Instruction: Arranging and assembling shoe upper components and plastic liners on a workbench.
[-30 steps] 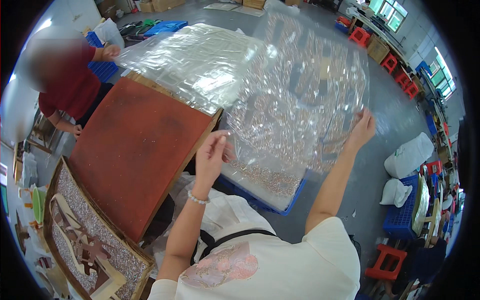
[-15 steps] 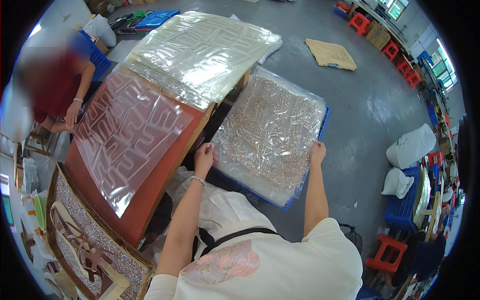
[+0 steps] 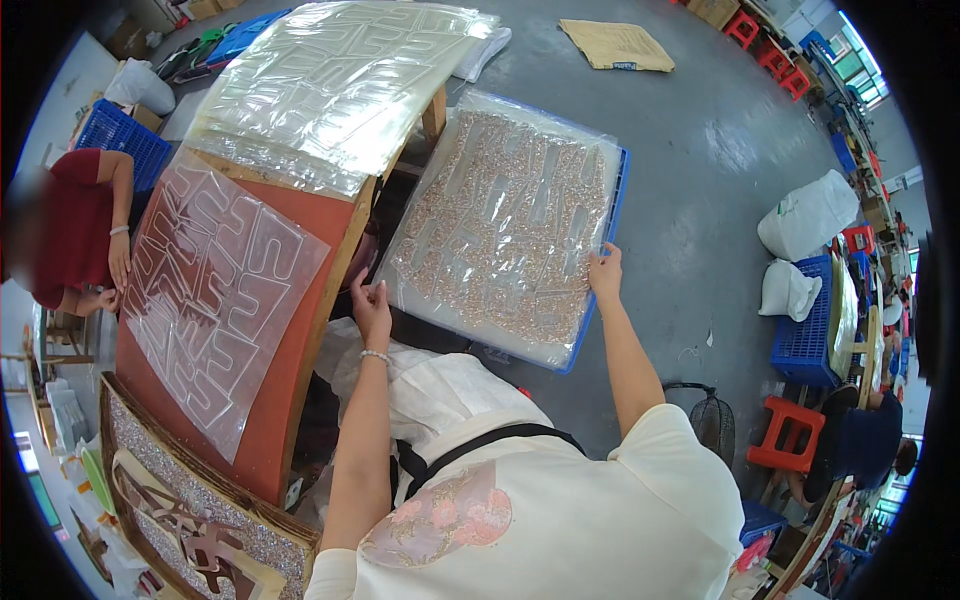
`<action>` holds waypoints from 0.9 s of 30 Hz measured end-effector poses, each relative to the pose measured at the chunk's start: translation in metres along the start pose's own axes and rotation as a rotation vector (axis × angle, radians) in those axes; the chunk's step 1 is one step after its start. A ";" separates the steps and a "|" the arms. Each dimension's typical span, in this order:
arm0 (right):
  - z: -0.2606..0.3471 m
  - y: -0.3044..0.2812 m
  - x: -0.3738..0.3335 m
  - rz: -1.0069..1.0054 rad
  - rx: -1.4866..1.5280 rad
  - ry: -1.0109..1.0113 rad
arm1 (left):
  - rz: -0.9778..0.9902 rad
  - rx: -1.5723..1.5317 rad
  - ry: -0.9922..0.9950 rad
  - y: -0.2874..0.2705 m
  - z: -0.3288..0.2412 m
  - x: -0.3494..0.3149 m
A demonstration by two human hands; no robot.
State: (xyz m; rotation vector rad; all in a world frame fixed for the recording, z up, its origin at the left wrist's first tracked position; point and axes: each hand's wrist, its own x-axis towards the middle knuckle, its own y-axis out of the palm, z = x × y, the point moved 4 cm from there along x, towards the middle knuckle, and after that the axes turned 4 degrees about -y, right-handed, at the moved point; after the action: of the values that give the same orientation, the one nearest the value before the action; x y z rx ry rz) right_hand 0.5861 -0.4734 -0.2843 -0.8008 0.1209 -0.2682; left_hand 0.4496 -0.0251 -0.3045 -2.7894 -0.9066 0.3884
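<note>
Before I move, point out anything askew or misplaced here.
The clear patterned sheet lies askew on the red board, its edges not following the board's. A flat brown sack on the floor may be misplaced.

The bench has a red-brown top; a clear sheet with moulded outlines lies flat on it. A blue crate carries clear sheets with glittering fragments, the crate's rim showing along the right side. The grey floor bears a flat brown sack and a red stool.
</note>
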 end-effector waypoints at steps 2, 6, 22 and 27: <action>-0.009 0.004 -0.006 0.006 -0.040 0.018 | -0.049 0.132 -0.040 -0.001 -0.001 -0.004; 0.052 0.018 -0.026 -0.098 -0.424 -0.162 | -0.355 0.632 0.318 -0.019 0.009 -0.012; 0.082 -0.003 -0.075 -0.263 -0.455 -0.504 | -0.143 0.597 0.138 -0.055 -0.008 -0.094; 0.227 0.005 -0.160 -0.067 -0.013 -1.010 | -0.111 0.272 0.029 -0.105 -0.029 -0.185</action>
State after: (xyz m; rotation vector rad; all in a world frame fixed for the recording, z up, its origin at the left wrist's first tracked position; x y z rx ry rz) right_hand 0.4811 -0.2679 -0.1304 -0.8738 -0.8538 0.0966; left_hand 0.2565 -0.0540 -0.2150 -2.4806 -0.9208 0.4184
